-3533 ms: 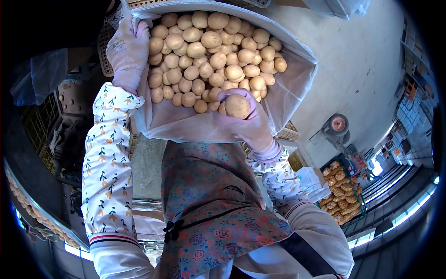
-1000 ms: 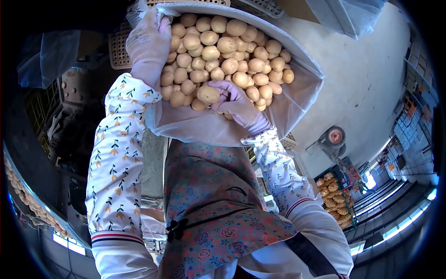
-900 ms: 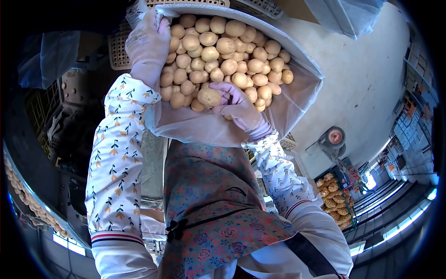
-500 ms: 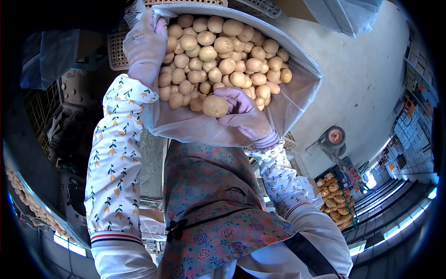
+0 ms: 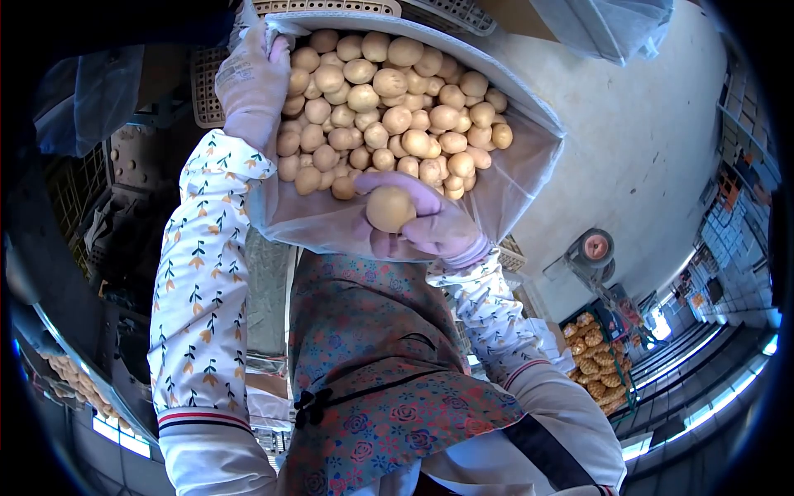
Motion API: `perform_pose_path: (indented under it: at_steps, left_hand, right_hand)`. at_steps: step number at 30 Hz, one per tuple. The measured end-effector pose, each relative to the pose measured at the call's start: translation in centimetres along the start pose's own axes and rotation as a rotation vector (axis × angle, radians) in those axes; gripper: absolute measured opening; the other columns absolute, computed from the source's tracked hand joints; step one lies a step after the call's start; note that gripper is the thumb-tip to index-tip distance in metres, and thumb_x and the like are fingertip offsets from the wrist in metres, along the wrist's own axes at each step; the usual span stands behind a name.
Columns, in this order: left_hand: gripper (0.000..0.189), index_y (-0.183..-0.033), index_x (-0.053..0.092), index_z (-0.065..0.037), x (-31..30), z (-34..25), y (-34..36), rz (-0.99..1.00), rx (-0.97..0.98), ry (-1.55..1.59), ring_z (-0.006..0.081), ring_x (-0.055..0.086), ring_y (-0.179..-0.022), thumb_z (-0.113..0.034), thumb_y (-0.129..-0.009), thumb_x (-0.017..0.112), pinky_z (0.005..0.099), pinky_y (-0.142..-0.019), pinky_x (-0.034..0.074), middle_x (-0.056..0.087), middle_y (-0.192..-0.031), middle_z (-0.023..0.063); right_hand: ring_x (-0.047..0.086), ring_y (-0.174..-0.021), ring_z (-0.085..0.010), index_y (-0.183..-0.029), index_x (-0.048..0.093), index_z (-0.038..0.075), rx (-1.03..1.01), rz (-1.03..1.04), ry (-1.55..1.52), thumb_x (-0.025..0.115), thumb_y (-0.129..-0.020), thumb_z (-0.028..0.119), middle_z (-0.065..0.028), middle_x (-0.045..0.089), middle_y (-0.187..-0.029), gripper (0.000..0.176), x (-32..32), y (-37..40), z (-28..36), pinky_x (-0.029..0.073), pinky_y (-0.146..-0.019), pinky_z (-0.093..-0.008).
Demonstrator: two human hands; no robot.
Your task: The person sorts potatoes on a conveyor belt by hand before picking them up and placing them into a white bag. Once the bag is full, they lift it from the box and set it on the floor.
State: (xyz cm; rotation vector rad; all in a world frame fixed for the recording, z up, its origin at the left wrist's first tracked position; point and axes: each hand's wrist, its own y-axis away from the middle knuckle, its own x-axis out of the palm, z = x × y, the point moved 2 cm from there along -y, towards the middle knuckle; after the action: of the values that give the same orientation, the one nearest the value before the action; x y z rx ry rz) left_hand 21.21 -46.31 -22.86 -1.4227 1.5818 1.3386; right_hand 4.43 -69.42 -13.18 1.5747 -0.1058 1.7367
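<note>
A box (image 5: pixel 463 35) lined with clear plastic (image 5: pixel 322 227) is full of pale round potatoes (image 5: pixel 397 120). At its upper left corner my gloved left hand (image 5: pixel 251 87) grips the edge, with the thumb on the inner side and a bunch of plastic at the fingertips. Over the near side of the box, my gloved right hand (image 5: pixel 442 217) holds a single potato (image 5: pixel 390 208) in its curled fingers. This potato is held just above the liner, apart from the heap.
Beige perforated crates (image 5: pixel 208 87) stand behind and left of the box. On the right, a wheeled cart (image 5: pixel 595 248) is on the concrete floor, near a crate with netted bags of potatoes (image 5: pixel 597 360). More potatoes (image 5: pixel 87 384) lie at lower left.
My right hand has turned and its fingers now spread round the potato, which has shifted slightly down. The box and my left hand appear slightly further left.
</note>
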Motion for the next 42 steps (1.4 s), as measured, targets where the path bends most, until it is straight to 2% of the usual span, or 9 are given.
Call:
perform_pose_path:
  at_steps: [7,22,23,26,28,30,32,34,42]
  left_hand:
    - [0.046,-0.131,0.060,-0.018,0.0,0.0,-0.3,-0.020,0.007,-0.016,0.0385,0.067,-0.102,-0.044,-0.094,0.060,0.0487,-0.090,0.052,0.071,-0.109,0.0168]
    - [0.052,-0.139,0.053,-0.011,3.1,1.5,0.7,-0.118,0.196,0.042,0.0367,0.067,-0.097,-0.041,-0.097,0.052,0.0497,-0.084,0.054,0.066,-0.117,0.0208]
    - [0.051,-0.139,0.050,-0.007,6.0,3.0,1.6,-0.427,0.378,0.173,0.0379,0.067,-0.094,-0.034,-0.097,0.053,0.0524,-0.083,0.054,0.065,-0.112,0.0253]
    - [0.053,-0.144,0.044,-0.001,-2.9,3.0,8.1,0.507,-0.067,0.423,0.0411,0.056,-0.118,-0.025,-0.098,0.051,0.0484,-0.098,0.048,0.051,-0.134,0.0330]
    - [0.051,-0.139,0.048,-0.004,4.8,10.4,15.3,-0.159,0.347,0.584,0.0436,0.061,-0.107,-0.033,-0.099,0.055,0.0531,-0.093,0.049,0.061,-0.117,0.0300]
    - [0.051,-0.133,0.054,-0.003,4.6,15.6,20.9,0.331,0.138,0.828,0.0428,0.059,-0.112,-0.038,-0.097,0.060,0.0501,-0.098,0.047,0.062,-0.123,0.0260]
    - [0.045,-0.130,0.059,-0.006,1.5,20.9,27.2,0.183,-0.019,0.649,0.0421,0.063,-0.108,-0.037,-0.096,0.059,0.0488,-0.093,0.050,0.065,-0.118,0.0237]
    - [0.045,-0.130,0.061,-0.009,-1.4,27.2,31.1,0.425,-0.243,0.772,0.0412,0.063,-0.111,-0.038,-0.096,0.058,0.0467,-0.094,0.050,0.065,-0.122,0.0236]
    - [0.036,-0.119,0.067,-0.007,-9.7,40.6,39.9,0.074,-0.535,0.481,0.0324,0.066,-0.111,-0.034,-0.097,0.059,0.0411,-0.099,0.050,0.069,-0.116,0.0184]
  right_hand:
    - [0.062,-0.091,-0.0144,-0.151,0.034,-0.002,-0.212,0.270,-0.270,0.061,-0.097,0.031,-0.0089,0.060,-0.110,0.068,-0.3,-0.6,-0.1,0.051,-0.069,-0.0259]
    - [0.051,-0.124,-0.0115,-0.148,0.043,0.002,-0.264,-0.285,0.603,0.070,-0.091,0.004,-0.0071,0.049,-0.143,0.063,8.4,1.9,-0.5,0.043,-0.102,-0.0263]
    - [0.054,-0.119,-0.0108,-0.147,0.043,0.002,-0.266,-0.280,0.585,0.069,-0.093,0.007,-0.0073,0.049,-0.143,0.061,8.7,1.5,-1.5,0.046,-0.098,-0.0254]
    - [0.061,-0.102,-0.0137,-0.146,0.043,0.002,-0.183,-0.295,0.507,0.067,-0.098,0.032,-0.0063,0.061,-0.119,0.062,11.4,-0.9,-4.1,0.051,-0.088,-0.0280]
    - [0.063,-0.099,-0.0137,-0.146,0.044,0.003,-0.086,-0.302,0.621,0.063,-0.100,0.039,-0.0069,0.063,-0.116,0.062,13.6,-3.5,-5.7,0.053,-0.083,-0.0264]
    - [0.064,-0.095,-0.0128,-0.141,0.051,0.003,-0.082,-0.246,0.663,0.064,-0.100,0.031,-0.0077,0.063,-0.117,0.052,15.7,-6.5,-8.0,0.053,-0.080,-0.0243]
    - [0.063,-0.099,-0.0129,-0.137,0.055,0.001,-0.123,-0.172,0.724,0.064,-0.100,0.025,-0.0075,0.063,-0.116,0.045,19.6,-9.9,-9.7,0.052,-0.081,-0.0249]
    - [0.059,-0.105,-0.0148,-0.134,0.059,0.001,-0.352,0.022,1.056,0.062,-0.100,0.017,-0.0088,0.060,-0.119,0.039,23.3,-13.8,-10.8,0.049,-0.087,-0.0282]
    - [0.061,-0.104,-0.0315,-0.115,0.066,0.004,-1.274,0.328,1.710,0.072,-0.081,0.005,-0.0236,0.058,-0.122,0.035,46.8,-19.0,-12.5,0.051,-0.091,-0.0390]
